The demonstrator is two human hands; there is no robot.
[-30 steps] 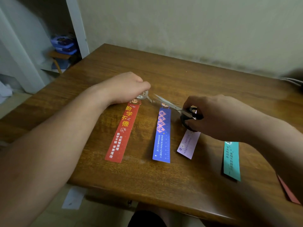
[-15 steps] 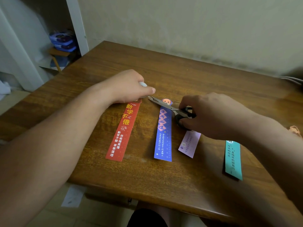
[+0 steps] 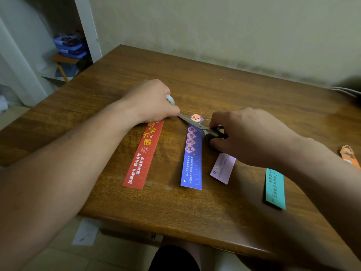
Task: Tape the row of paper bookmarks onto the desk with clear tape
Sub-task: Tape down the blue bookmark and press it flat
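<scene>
Paper bookmarks are lying flat in a row across the middle of the wooden desk (image 3: 214, 212), each running from the far side toward the near edge. The red bookmark (image 3: 143, 153) is sitting nearest the left edge, with its top end hiding under the left hand (image 3: 152, 102). Beside it the blue bookmark (image 3: 192, 159) is showing nearly its whole length, with a cartoon head at its top. The lilac bookmark (image 3: 222, 169) is showing only its lower part below the right hand (image 3: 248, 135), and the right forearm is covering the top of the teal bookmark (image 3: 275, 189). An orange bookmark (image 3: 349, 156) is peeking out by the right edge, partly hidden by the same arm.

The left hand's fingers are curling round a white tape roll (image 3: 170, 99), only a sliver of which is showing, and resting on the red bookmark's top. The right hand's fingers are gripping the black handles of the scissors (image 3: 203, 129). The blades are reaching across the blue bookmark's top to the left fingertips. Any clear strip of tape there is too faint to make out.

Bare wood is showing across the far half of the desk and along the near edge. Beyond the far-left corner, blue and purple boxes (image 3: 70, 45) are sitting stacked on a small stool, and what they are holding cannot be seen. A white sheet (image 3: 86, 231) is lying on the floor below the near edge.
</scene>
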